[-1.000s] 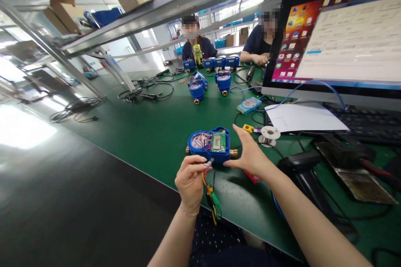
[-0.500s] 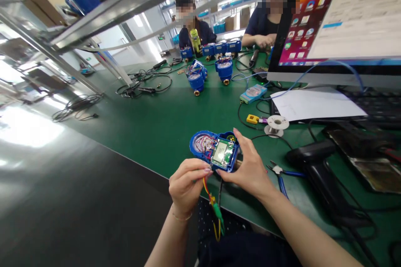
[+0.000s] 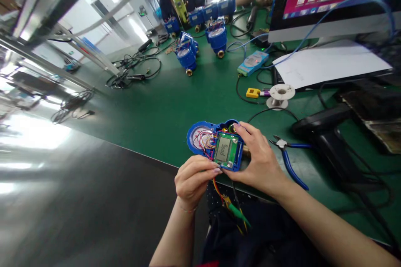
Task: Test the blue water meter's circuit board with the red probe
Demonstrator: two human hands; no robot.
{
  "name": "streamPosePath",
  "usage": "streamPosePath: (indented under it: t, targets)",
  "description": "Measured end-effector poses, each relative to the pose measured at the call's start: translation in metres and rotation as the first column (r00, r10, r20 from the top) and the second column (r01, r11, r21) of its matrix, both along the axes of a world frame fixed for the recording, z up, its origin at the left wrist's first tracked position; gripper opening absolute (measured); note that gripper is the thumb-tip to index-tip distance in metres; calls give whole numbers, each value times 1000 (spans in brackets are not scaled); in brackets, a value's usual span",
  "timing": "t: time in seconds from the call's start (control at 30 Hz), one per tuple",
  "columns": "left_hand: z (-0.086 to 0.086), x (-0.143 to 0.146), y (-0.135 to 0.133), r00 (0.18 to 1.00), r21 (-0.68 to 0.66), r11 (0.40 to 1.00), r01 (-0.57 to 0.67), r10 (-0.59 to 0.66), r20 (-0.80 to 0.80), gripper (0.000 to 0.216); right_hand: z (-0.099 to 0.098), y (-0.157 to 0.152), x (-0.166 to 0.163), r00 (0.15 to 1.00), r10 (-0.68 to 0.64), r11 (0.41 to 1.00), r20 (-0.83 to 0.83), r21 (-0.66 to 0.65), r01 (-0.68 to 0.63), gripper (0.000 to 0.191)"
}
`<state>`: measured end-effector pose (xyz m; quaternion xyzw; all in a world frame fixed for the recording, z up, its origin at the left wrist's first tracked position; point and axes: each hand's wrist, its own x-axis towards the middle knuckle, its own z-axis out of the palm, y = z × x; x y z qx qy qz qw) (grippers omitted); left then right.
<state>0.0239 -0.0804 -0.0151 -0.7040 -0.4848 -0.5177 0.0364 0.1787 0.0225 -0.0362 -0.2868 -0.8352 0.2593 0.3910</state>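
A blue water meter (image 3: 196, 150) lies open-cased near the table's front edge. Its green circuit board bears a small display (image 3: 223, 149) that reads "good". My right hand (image 3: 260, 160) grips the casing from the right, thumb at the lower edge and fingers at the upper. At the board's lower left corner, my left hand (image 3: 197, 179) is closed in a pinch on a wire lead (image 3: 216, 185); its red and yellow wires come out below the fingers, and its tip is hidden. A green clip (image 3: 236, 212) hangs on these wires over my lap.
Blue-handled cutters (image 3: 290, 158), a barcode scanner (image 3: 328, 137) and a solder spool (image 3: 280, 94) lie to the right. A blue box (image 3: 253, 62) sits before the monitor (image 3: 313, 12). Other blue meters (image 3: 186, 54) stand farther back, with two people beyond. Cables (image 3: 134, 71) lie at left.
My view has tilted down and shifted. The display, unclear before, now legibly reads "good". Both hands keep their hold on the meter and wire lead.
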Motion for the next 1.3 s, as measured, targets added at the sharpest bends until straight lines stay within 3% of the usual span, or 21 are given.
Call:
streamPosePath:
  t: [1.0,1.3]
  targets:
    - [-1,-1,1,999,-56,998,41,-41,-4,15,0,-4,2,1000,-7,997,23,73,6,78]
    - [7,-3,13,999,-70,998,-9,7,-35,22,2,3,-4,997,1,999,73,-48,2,87]
